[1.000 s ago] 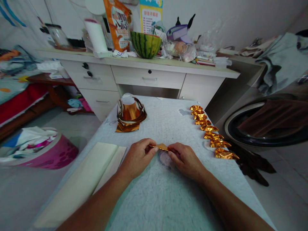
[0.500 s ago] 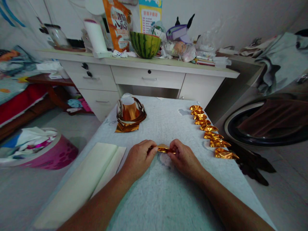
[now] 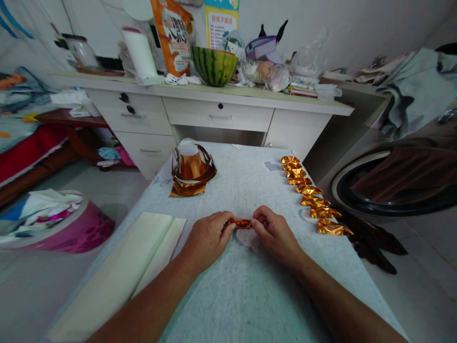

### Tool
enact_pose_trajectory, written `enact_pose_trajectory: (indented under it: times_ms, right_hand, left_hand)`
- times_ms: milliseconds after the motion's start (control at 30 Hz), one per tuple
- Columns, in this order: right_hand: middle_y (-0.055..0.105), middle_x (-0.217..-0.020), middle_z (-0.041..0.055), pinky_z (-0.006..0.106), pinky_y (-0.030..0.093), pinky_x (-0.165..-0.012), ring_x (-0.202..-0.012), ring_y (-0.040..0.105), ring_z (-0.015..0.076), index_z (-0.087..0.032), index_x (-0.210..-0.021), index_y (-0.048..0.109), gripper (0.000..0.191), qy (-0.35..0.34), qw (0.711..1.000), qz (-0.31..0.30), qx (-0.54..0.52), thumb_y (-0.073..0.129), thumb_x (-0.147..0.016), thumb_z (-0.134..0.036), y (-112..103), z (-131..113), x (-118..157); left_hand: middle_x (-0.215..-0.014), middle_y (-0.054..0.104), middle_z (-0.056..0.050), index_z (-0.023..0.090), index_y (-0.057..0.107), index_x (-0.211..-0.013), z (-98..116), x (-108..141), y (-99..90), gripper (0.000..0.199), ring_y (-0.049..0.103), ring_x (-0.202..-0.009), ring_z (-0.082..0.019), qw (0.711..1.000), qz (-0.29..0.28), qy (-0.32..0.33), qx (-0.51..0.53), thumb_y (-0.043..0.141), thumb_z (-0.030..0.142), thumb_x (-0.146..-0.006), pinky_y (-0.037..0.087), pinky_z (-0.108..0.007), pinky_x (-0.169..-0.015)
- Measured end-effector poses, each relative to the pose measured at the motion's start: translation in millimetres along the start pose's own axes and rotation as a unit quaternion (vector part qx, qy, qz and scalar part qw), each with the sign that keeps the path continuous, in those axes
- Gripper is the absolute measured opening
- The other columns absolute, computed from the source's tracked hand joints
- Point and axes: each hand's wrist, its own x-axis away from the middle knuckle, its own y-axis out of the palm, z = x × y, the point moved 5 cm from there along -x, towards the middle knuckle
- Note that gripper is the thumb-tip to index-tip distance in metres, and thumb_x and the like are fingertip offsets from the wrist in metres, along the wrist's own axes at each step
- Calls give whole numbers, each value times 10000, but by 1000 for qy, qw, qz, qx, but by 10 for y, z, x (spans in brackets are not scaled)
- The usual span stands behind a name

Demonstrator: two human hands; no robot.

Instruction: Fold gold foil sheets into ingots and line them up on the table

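Note:
A narrow strip of folded gold foil paper [image 3: 243,223] spans the gap between my two hands, just above the cloth-covered table. My left hand [image 3: 210,236] is closed, pinching the strip's left end between thumb and fingers. At its right end, my right hand [image 3: 274,233] pinches it too; the fingers hide that tip. Several folded gold foil pieces [image 3: 310,190] lie in a slanting row along the table's right side. Toward the far left sits a curled stack of gold foil sheets [image 3: 193,166]. A folded cream paper [image 3: 124,267] rests left of my left forearm.
Behind the table [image 3: 246,162] stands a white desk [image 3: 217,112] carrying a half watermelon [image 3: 214,65], an orange snack bag [image 3: 173,40] and plastic bags. On the floor at left is a pink bin [image 3: 85,226]. A washing machine [image 3: 378,190] stands at right.
The gold foil strip between my hands looks narrower and more rolled, its raised flap no longer showing. My fingers have shifted slightly at both ends. The other pieces stay where they were.

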Motion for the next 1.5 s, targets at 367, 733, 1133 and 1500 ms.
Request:
enact_pose_trajectory:
  times_ms: [367, 733, 1133, 1500]
  right_hand:
    - [579, -670, -31, 220, 354, -560, -574, 514, 119, -206, -906, 538, 89, -26, 995, 17, 99, 515, -826, -174, 23, -25, -4]
    - [676, -722, 24, 240, 408, -619, -628, 612, 155, -192, -981, 613, 196, -2, 988, -1, 153, 437, -894, -195, 38, -86, 3]
    - [674, -748, 23, 242, 425, -641, -659, 624, 159, -192, -968, 586, 175, -4, 990, -3, 138, 426, -897, -177, 44, -107, 15]
    - [680, -757, 27, 232, 405, -614, -643, 612, 153, -186, -977, 593, 165, -11, 991, 8, 131, 456, -885, -183, 49, -88, 13]
  left_hand:
    - [-787, 703, -18, 220, 641, -926, -12, -6, 2, 227, 665, -723, -184, 998, -8, -50, -44, 414, 226, -915, 437, -279, -662]
    - [-857, 728, -27, 232, 659, -1009, -26, -21, 20, 280, 683, -794, -186, 997, 9, -75, -13, 390, 237, -929, 464, -276, -715]
    - [-904, 744, -41, 221, 645, -1084, -64, -20, 87, 300, 700, -812, -187, 998, -2, -66, -5, 387, 209, -932, 493, -279, -733]
    - [-998, 738, -64, 191, 629, -1139, -43, -35, 94, 298, 698, -863, -197, 998, -16, -64, -19, 416, 186, -930, 502, -289, -764]
